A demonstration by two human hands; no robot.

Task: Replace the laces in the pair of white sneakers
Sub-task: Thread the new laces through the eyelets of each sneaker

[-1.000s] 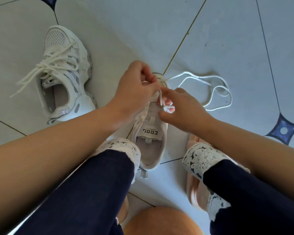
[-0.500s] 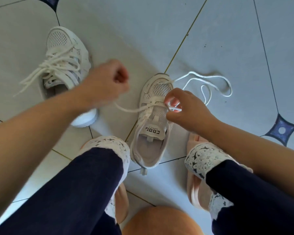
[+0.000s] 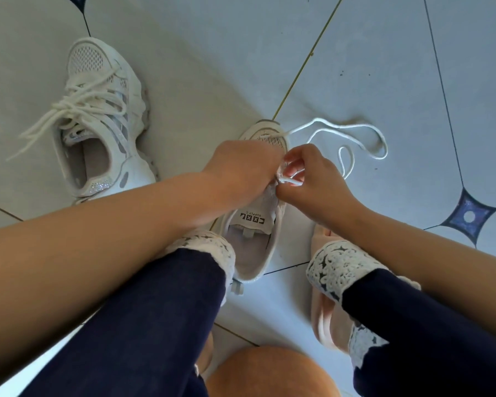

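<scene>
At the far left, a chunky white mesh sneaker (image 3: 98, 118) stands on the pale grey tiled floor (image 3: 212, 53), fully threaded with thick cream laces (image 3: 78, 107) whose loose ends trail off its left side.

Nearer the middle, the left hand (image 3: 241, 170) reaches in over the second white mesh sneaker (image 3: 252, 239). This one sits between the person's feet, toe pointing away, its printed tongue label facing up. The hand's fingers curl down over the eyelet area, and its grip looks clenched on a short stretch of thin white flat lace (image 3: 352, 128). The fingertips themselves are mostly hidden behind the hand.

Just beside it, almost knuckle to knuckle, the right hand (image 3: 315, 181) pinches that lace between thumb and forefinger, a small bight showing in the grip. The rest of the lace runs from the sneaker's toe out to the right and lies in loose loops on the floor.

Lower right, a pale pink slipper (image 3: 324, 316) shows beneath a navy trouser leg with a white crochet cuff (image 3: 335, 265). Farther right, a blue diamond-shaped tile inset (image 3: 467, 216) marks the floor.
</scene>
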